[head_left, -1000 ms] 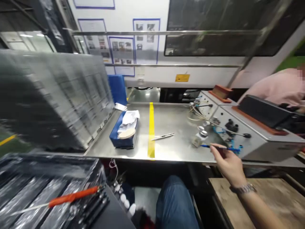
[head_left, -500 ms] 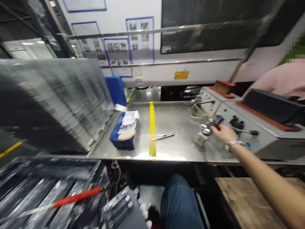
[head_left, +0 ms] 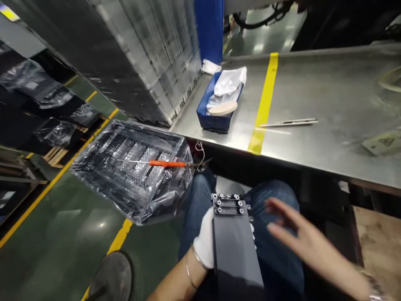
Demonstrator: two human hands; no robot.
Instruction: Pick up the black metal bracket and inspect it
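Observation:
My left hand, in a white glove, holds a long dark grey part with small screws at its far end, resting on my lap over blue jeans. My bare right hand hovers just right of the part with fingers spread, blurred, holding nothing. A tool with an orange handle lies across a plastic-wrapped black tray to the left of my knees.
A steel table with a yellow stripe carries tweezers and a blue box holding white cloth. Stacked wrapped trays rise at left. A wooden pallet is at right; a shoe rests on the green floor.
The view has dropped from the table and control panel down to my lap. My right hand left the panel and came back beside the dark part, which my gloved left hand now holds.

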